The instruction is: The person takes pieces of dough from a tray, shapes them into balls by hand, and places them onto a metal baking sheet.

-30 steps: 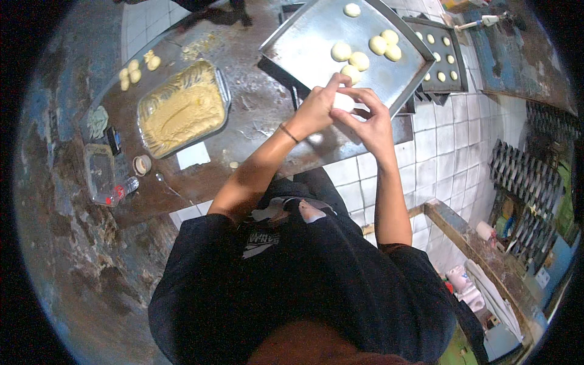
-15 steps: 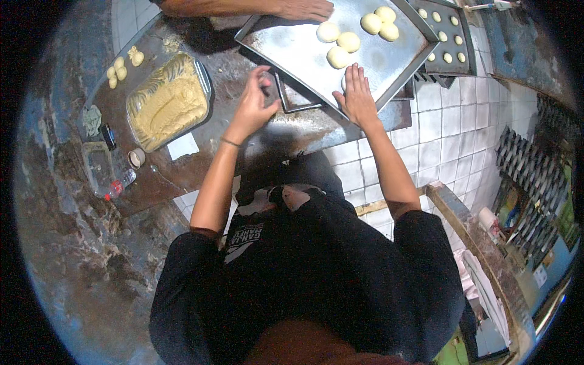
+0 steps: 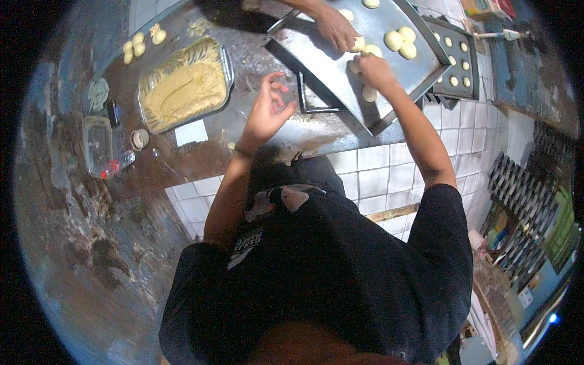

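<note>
A metal tray [image 3: 340, 67] holding several pale dough balls lies tilted across the far side of the table. Over it, my right hand [image 3: 377, 73] has its fingers curled closed against a dough ball [image 3: 353, 66]; the fingers partly cover it. Another dough ball [image 3: 369, 93] sits in shadow just below that hand. Left of the tray, my left hand [image 3: 267, 112] hovers open above the table, fingers apart and loosely bent, holding nothing. Another person's hand [image 3: 333, 29] reaches in from the far side, its fingertips at a dough ball [image 3: 358, 44] beside mine.
A glass dish of yellow dough [image 3: 182, 88] stands on the table [image 3: 243, 55] at left. Small dough balls [image 3: 137, 45] lie behind it. A plastic tub [image 3: 97, 146], a bottle [image 3: 121, 164] and a white card [image 3: 191, 132] are nearer. A dark tray of dough balls [image 3: 456, 61] stands right.
My right hand has lifted from lying flat on the tray and moved up among the dough balls, its fingers now curled. The other person's hand has come further in. The view has shifted.
</note>
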Tool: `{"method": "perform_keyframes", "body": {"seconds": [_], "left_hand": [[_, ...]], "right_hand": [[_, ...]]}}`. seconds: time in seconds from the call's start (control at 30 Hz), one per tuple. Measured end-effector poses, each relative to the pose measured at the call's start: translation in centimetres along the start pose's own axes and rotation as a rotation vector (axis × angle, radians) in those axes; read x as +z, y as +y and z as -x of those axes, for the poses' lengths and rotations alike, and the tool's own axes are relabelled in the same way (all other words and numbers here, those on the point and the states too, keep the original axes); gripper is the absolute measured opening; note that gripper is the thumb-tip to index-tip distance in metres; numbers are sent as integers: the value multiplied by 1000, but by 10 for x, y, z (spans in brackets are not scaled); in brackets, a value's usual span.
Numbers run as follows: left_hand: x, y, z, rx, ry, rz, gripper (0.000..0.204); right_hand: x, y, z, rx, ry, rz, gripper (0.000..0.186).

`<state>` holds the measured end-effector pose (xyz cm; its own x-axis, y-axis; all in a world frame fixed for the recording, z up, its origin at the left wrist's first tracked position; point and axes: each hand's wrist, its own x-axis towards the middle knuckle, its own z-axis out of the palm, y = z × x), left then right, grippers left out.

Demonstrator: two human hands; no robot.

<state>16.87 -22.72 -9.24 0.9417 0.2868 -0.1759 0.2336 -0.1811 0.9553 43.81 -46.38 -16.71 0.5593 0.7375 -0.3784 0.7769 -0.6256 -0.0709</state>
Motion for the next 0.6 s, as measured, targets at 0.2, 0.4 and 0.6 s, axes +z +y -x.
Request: {"method": "perform_keyframes", "body": {"seconds": [0.2, 0.4, 0.6], "left_hand": [[-22, 16, 1, -34, 101, 244, 50], [-75, 25, 19, 7, 447, 269, 51], [-151, 25, 43, 118, 650, 327, 58]], "right_hand": [[-73, -88, 3, -256, -301, -1176, 25], [-126, -273, 46, -243, 133, -1176, 33], [-136, -404, 24, -90, 506, -1518, 23]]}}
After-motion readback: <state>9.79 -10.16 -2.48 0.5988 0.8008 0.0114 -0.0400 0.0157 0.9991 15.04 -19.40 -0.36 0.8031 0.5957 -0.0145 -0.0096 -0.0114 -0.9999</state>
